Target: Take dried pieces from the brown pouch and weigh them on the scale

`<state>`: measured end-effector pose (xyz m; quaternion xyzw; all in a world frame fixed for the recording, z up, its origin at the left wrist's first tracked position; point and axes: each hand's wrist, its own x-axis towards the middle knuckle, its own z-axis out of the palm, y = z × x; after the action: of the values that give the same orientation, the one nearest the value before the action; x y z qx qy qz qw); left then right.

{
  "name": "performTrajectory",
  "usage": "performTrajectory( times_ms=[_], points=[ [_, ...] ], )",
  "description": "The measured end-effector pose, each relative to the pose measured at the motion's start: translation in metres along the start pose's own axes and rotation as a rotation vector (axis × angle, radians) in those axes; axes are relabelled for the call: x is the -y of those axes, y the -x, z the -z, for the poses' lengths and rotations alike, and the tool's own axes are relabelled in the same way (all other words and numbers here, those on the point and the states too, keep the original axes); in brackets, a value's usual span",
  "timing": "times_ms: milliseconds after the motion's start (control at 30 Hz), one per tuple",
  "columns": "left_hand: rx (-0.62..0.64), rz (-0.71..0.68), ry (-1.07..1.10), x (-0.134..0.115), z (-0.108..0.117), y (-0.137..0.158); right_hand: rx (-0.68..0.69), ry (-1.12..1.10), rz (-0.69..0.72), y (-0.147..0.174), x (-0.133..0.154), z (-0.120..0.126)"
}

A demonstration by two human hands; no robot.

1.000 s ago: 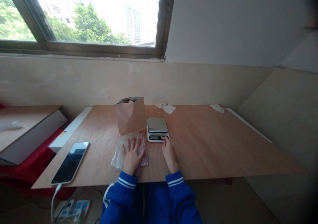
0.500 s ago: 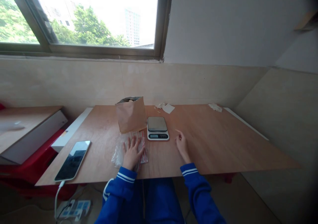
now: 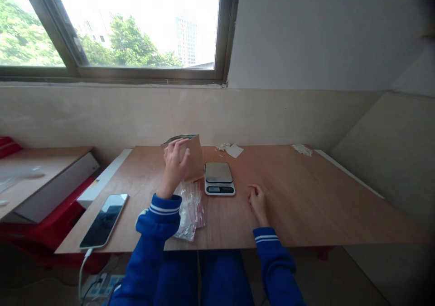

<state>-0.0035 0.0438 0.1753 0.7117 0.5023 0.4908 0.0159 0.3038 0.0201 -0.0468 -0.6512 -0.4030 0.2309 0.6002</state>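
My left hand (image 3: 176,163) is raised in front of a brown paper bag (image 3: 194,161) with a dark open top. Its fingers are apart and reach up to the bag's rim, holding nothing. Behind the hand, part of the bag and its contents are hidden. Just below lie several clear zip bags (image 3: 190,213) with red stripes, partly under the left sleeve. A white kitchen scale (image 3: 219,179) with a metal plate stands right of the bag, its plate bare. To the scale's right, my right hand (image 3: 257,202) rests on the table, fingers curled in, with nothing visible in them.
A phone (image 3: 104,221) with a white charging cable lies at the table's left edge. Near the wall are a white paper square (image 3: 234,150) and pale scraps (image 3: 302,149). A second table (image 3: 44,161) stands at the left, beside a red stool (image 3: 50,227).
My left hand has lifted off the zip bags and moved up to the paper bag's opening. The right index finger, stretched out before, is now curled in. The view has shifted slightly.
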Motion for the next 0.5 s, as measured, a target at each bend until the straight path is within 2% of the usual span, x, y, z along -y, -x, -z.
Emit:
performTrajectory(
  times_ms=[67,133,300,500],
  points=[
    [-0.089,0.024,-0.056,0.002,-0.011,-0.027,0.032,-0.024,-0.016,0.0,0.001,0.001],
    [-0.093,0.036,-0.11,0.01,-0.026,-0.048,0.037,-0.037,-0.022,0.0,0.003,0.002],
    [0.18,0.155,-0.32,0.031,-0.054,-0.069,0.046,-0.035,-0.03,0.0,0.004,0.003],
    [0.278,0.194,-0.413,0.033,-0.05,-0.074,0.049,0.003,-0.016,0.0,0.006,0.002]
  ],
)
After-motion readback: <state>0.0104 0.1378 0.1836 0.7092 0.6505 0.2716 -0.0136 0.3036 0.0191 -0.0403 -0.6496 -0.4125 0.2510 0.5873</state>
